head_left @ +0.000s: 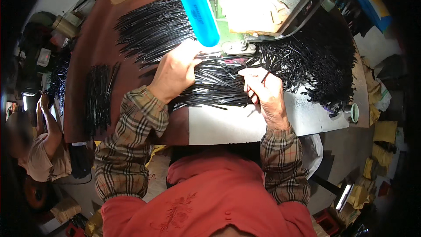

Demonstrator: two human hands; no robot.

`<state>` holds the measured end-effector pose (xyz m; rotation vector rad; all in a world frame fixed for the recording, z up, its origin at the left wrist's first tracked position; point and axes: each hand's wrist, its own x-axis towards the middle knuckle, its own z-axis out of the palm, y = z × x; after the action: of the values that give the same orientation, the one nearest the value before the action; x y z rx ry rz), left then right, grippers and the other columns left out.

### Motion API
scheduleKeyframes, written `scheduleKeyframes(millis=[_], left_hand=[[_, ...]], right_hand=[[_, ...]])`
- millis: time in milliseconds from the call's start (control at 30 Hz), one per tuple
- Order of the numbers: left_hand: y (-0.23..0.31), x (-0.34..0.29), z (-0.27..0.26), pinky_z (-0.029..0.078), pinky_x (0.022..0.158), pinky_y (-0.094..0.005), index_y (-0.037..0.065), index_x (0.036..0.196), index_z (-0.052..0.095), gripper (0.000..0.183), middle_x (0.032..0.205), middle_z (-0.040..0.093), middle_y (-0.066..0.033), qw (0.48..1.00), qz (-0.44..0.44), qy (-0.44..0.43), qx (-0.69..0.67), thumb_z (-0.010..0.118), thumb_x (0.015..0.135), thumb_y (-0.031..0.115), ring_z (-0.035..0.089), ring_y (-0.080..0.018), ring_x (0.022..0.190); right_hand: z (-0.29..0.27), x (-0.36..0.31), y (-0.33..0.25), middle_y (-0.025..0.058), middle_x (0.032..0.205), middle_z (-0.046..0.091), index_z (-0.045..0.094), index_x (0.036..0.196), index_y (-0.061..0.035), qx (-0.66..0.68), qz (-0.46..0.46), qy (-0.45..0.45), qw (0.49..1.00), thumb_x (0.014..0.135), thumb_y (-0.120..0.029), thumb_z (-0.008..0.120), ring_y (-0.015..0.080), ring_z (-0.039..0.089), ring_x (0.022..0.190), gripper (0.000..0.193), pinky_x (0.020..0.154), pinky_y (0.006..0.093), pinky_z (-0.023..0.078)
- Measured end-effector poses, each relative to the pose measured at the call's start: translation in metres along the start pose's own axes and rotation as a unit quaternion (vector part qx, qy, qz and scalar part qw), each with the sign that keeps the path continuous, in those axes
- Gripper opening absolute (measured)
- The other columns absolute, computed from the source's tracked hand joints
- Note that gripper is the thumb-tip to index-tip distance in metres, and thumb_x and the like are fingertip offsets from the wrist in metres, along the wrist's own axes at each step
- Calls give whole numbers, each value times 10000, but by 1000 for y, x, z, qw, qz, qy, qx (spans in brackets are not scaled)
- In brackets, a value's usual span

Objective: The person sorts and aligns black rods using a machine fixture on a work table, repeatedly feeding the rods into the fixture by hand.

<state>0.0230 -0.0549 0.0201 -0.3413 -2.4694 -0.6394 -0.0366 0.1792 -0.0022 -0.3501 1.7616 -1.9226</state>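
Observation:
Long thin black strips [153, 30] lie heaped across the table in front of me. My left hand [175, 69] is closed at the front of a green machine, thumb and fingertips together beside its metal foot plate [239, 48]. What they pinch is too small and glary to make out. My right hand [268, 93] is to the right, above the nearer strips [215, 83], its thumb and fingers closed on a thin black strip [265, 76]. A bright blue bottle-shaped piece [199, 11] hangs in front of the machine, just above my left hand.
At the right spreads a big tangled pile of short black pieces [324, 66]. A separate bundle of strips [100, 96] lies on the brown table cover [127, 66]. A small green-rimmed cup [354, 113] is at the right edge. Another person [46, 149] works at far left.

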Motion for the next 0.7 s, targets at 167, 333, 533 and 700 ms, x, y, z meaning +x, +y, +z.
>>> scheduleKeyframes(millis=[167,333,533,700], left_hand=[[18,9,6,471,581,-265,-26,944,678,144,722,651,-85,965,-198,4,-173,620,815,4,580,-130,607],[33,14,25,328,458,-178,-6,1079,615,223,753,602,-6,807,-349,-15,-476,609,880,96,434,-34,537],[33,7,40,302,433,-179,10,1039,596,187,779,591,-8,756,-363,-8,-545,619,873,93,429,-39,524],[36,6,43,305,435,-179,7,1013,599,159,785,595,-19,737,-383,-18,-557,613,875,86,436,-47,525]], right_hand=[[17,11,-13,19,696,624,674,996,10,-52,-75,-28,995,901,-96,592,51,537,593,165,532,205,432],[13,24,3,39,678,630,676,964,29,-122,-144,26,982,912,-110,592,56,546,591,171,534,230,440],[11,21,6,9,705,605,663,1017,19,-21,-176,17,984,932,-107,563,49,517,608,182,539,210,421],[8,25,11,-1,711,591,656,1031,14,-9,-170,29,985,936,-104,556,41,506,611,181,538,195,410]])
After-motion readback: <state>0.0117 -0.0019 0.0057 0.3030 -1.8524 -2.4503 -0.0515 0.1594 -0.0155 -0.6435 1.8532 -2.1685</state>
